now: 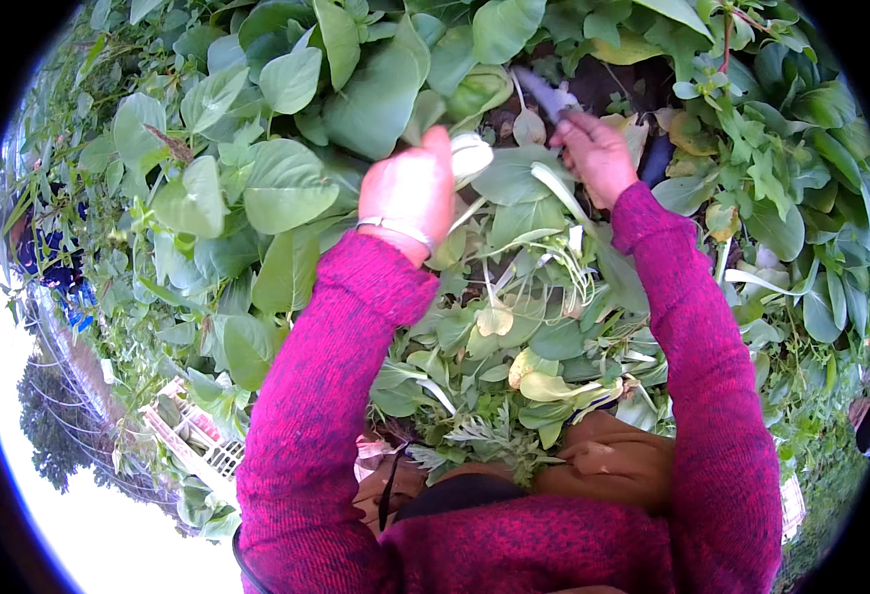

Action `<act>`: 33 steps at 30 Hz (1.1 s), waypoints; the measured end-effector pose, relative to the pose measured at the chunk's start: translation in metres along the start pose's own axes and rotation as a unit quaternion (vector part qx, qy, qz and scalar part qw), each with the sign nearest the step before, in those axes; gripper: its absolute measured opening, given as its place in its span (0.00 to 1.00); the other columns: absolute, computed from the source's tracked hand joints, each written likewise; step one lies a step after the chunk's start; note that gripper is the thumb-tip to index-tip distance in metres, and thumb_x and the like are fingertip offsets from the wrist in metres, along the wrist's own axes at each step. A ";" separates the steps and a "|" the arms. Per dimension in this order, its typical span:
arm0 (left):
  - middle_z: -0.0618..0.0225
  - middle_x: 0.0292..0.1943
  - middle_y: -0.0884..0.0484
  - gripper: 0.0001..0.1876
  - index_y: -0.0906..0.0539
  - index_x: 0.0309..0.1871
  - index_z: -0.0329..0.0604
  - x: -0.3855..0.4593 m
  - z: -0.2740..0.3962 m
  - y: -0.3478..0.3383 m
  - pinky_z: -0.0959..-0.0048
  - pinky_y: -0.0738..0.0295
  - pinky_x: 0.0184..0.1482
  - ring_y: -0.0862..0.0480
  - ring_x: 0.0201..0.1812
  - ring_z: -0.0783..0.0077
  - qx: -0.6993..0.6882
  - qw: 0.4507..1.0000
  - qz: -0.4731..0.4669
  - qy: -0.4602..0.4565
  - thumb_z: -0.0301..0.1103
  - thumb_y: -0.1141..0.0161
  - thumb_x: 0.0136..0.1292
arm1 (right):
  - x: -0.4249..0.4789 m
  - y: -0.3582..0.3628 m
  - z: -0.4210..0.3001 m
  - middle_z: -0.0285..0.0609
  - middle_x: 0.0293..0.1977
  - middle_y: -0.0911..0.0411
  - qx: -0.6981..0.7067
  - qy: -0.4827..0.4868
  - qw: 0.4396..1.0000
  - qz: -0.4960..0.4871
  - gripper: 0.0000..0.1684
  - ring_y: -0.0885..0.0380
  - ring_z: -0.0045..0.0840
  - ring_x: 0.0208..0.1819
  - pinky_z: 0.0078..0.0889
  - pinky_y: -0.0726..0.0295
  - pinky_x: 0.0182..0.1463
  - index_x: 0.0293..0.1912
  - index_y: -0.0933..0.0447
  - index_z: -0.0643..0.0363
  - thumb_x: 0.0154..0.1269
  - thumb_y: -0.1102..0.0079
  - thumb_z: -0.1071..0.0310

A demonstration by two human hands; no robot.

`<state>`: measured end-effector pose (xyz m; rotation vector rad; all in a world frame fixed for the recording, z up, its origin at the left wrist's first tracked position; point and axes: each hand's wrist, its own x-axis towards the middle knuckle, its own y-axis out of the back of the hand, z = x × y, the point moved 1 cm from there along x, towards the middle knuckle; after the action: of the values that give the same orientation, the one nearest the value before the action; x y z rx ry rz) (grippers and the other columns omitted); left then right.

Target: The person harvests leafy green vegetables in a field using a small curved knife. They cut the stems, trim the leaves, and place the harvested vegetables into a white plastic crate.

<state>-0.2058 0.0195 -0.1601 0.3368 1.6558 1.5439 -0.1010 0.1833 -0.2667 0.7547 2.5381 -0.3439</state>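
Observation:
My left hand (409,185) is closed around a leafy green, likely pak choi, whose cut-looking white stem base (471,157) sticks out to the right of the fist. Broad green leaves (375,104) spread above that hand; which belong to the held plant I cannot tell. In my right hand (594,160) is a knife, its blade (546,93) blurred and pointing up and left over dark soil (598,85). Between and below the hands lie loose trimmed leaves (528,174), with pale stalks and thin stringy roots or stems (572,271) among them.
Dense leafy plants (220,193) stand at left, with more on the right (769,171). A pale plastic crate (197,445) holding greens sits at lower left; another pale crate-like object (793,508) shows at lower right. My brown-clad knees (613,453) are close below the leaf litter.

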 end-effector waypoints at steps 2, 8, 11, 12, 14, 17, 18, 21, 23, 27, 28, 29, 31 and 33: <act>0.51 0.22 0.24 0.25 0.32 0.45 0.39 -0.014 -0.016 -0.008 0.60 0.28 0.29 0.22 0.26 0.52 -0.016 0.999 0.038 -0.008 0.29 0.39 0.39 | -0.006 -0.001 0.002 0.34 0.25 0.27 0.064 0.022 0.997 0.023 0.15 0.35 0.11 0.20 0.12 0.36 0.21 0.42 0.29 0.65 0.58 0.49 0.66; 0.57 0.31 0.22 0.27 0.32 0.48 0.43 -0.076 -0.006 0.018 0.69 0.25 0.31 0.20 0.29 0.58 -0.145 0.985 0.097 0.004 0.29 0.37 0.41 | -0.034 -0.010 -0.028 0.34 0.28 0.27 0.130 -0.024 0.988 -0.073 0.18 0.31 0.12 0.23 0.12 0.36 0.21 0.41 0.31 0.60 0.54 0.44 0.58; 0.57 0.33 0.22 0.28 0.32 0.49 0.43 -0.103 0.006 0.030 0.70 0.24 0.33 0.19 0.32 0.60 -0.178 0.976 0.125 0.011 0.28 0.37 0.40 | -0.053 -0.017 -0.044 0.33 0.30 0.28 0.231 -0.061 0.952 -0.189 0.22 0.31 0.11 0.23 0.11 0.35 0.21 0.44 0.33 0.60 0.53 0.43 0.57; 0.57 0.34 0.22 0.28 0.32 0.49 0.43 -0.108 0.008 0.032 0.71 0.24 0.34 0.19 0.33 0.61 -0.174 0.974 0.145 -0.018 0.27 0.37 0.40 | -0.060 -0.018 -0.050 0.33 0.30 0.28 0.239 -0.064 0.947 -0.206 0.22 0.31 0.11 0.24 0.11 0.35 0.21 0.44 0.33 0.60 0.53 0.42 0.58; 0.57 0.34 0.22 0.28 0.32 0.49 0.42 -0.117 0.011 0.035 0.72 0.25 0.35 0.20 0.33 0.61 -0.182 0.968 0.169 -0.032 0.26 0.37 0.40 | -0.074 -0.020 -0.067 0.33 0.30 0.28 0.255 -0.070 0.934 -0.241 0.22 0.30 0.12 0.24 0.11 0.34 0.21 0.45 0.33 0.60 0.52 0.42 0.59; 0.57 0.33 0.22 0.33 0.36 0.53 0.39 -0.129 0.022 0.044 0.74 0.25 0.34 0.20 0.33 0.62 -0.206 0.946 0.223 -0.111 0.25 0.36 0.40 | -0.088 -0.003 -0.083 0.34 0.32 0.27 0.213 -0.008 0.956 -0.202 0.23 0.28 0.12 0.26 0.12 0.30 0.24 0.45 0.33 0.60 0.49 0.40 0.66; 0.57 0.33 0.22 0.34 0.38 0.55 0.37 -0.133 0.025 0.047 0.74 0.25 0.33 0.20 0.32 0.62 -0.216 0.934 0.236 -0.160 0.25 0.36 0.40 | -0.097 0.002 -0.094 0.35 0.33 0.27 0.212 0.013 0.955 -0.205 0.23 0.28 0.12 0.26 0.11 0.30 0.24 0.45 0.33 0.60 0.47 0.40 0.67; 0.58 0.34 0.22 0.34 0.38 0.56 0.36 -0.172 0.039 0.051 0.69 0.25 0.32 0.21 0.31 0.59 -0.309 0.935 0.086 -0.151 0.28 0.38 0.42 | -0.118 0.017 -0.109 0.37 0.36 0.27 0.203 0.054 0.961 -0.180 0.23 0.28 0.12 0.26 0.09 0.31 0.22 0.45 0.32 0.59 0.47 0.39 0.67; 0.58 0.36 0.23 0.29 0.34 0.52 0.32 -0.185 0.046 0.051 0.71 0.26 0.32 0.21 0.32 0.61 -0.316 0.911 0.084 -0.250 0.28 0.41 0.42 | -0.133 0.019 -0.120 0.37 0.37 0.27 0.181 0.067 0.972 -0.135 0.22 0.30 0.11 0.25 0.09 0.32 0.22 0.44 0.32 0.59 0.46 0.39 0.66; 0.57 0.36 0.23 0.17 0.25 0.40 0.31 -0.198 0.071 0.079 0.73 0.30 0.34 0.22 0.34 0.65 -0.258 0.881 0.166 -0.359 0.27 0.46 0.44 | -0.159 0.012 -0.130 0.35 0.34 0.27 0.144 0.049 0.984 -0.097 0.23 0.30 0.11 0.26 0.09 0.31 0.24 0.42 0.32 0.59 0.45 0.37 0.66; 0.57 0.38 0.24 0.16 0.25 0.39 0.33 -0.194 0.073 0.085 0.71 0.30 0.36 0.22 0.35 0.65 -0.239 0.881 0.190 -0.361 0.29 0.45 0.44 | -0.166 0.008 -0.131 0.35 0.34 0.27 0.140 0.031 0.984 -0.109 0.23 0.29 0.12 0.26 0.10 0.31 0.24 0.42 0.32 0.60 0.45 0.36 0.67; 0.56 0.39 0.24 0.16 0.24 0.38 0.34 -0.189 0.073 0.091 0.69 0.31 0.38 0.23 0.37 0.64 -0.219 0.881 0.213 -0.361 0.31 0.44 0.44 | -0.174 0.003 -0.134 0.35 0.33 0.27 0.136 0.013 0.983 -0.122 0.23 0.29 0.12 0.27 0.10 0.31 0.24 0.42 0.32 0.60 0.44 0.36 0.67; 0.54 0.42 0.26 0.17 0.24 0.36 0.37 -0.172 0.071 0.096 0.64 0.35 0.45 0.25 0.43 0.62 -0.143 0.882 0.289 -0.342 0.36 0.42 0.43 | -0.188 -0.009 -0.136 0.37 0.32 0.27 0.158 0.033 0.978 -0.132 0.23 0.27 0.16 0.29 0.15 0.27 0.30 0.41 0.32 0.62 0.44 0.36 0.68; 0.50 0.48 0.31 0.19 0.24 0.36 0.39 -0.166 0.065 0.100 0.60 0.39 0.51 0.29 0.47 0.53 -0.108 0.890 0.288 -0.338 0.39 0.38 0.39 | -0.202 -0.018 -0.146 0.39 0.32 0.27 0.180 0.013 0.973 -0.143 0.21 0.26 0.17 0.29 0.17 0.26 0.33 0.41 0.32 0.63 0.46 0.37 0.68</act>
<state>-0.0899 -0.0280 0.0018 1.1765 0.8520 1.7268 -0.0144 0.1300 -0.0381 0.5144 2.6432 -0.9140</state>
